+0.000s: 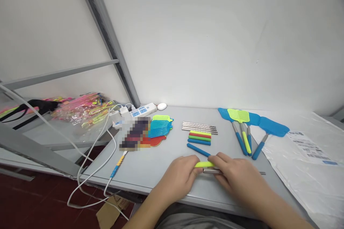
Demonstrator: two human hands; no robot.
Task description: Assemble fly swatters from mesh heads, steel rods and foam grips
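Observation:
My left hand (184, 173) is closed on one end of a yellow-green handle sleeve (203, 164). My right hand (233, 172) wraps a thin metal rod (209, 171), whose far end sticks out to the right; its fingers also cover the sleeve's other end. The rod lies just below the sleeve, near my left fingertips. Behind my hands a loose blue sleeve (198, 149) rests slantwise. Farther back are a row of colored sleeves (200, 138) and several metal rods (199, 127) side by side.
Fly swatter heads (161, 128) lie at left beside a pixelated object (135, 134). Assembled fly swatters (243, 116) fan out at right, near white plastic packaging (317, 171). A power strip (143, 110) and white cables (114, 146) occupy the left side, by a metal frame (107, 35).

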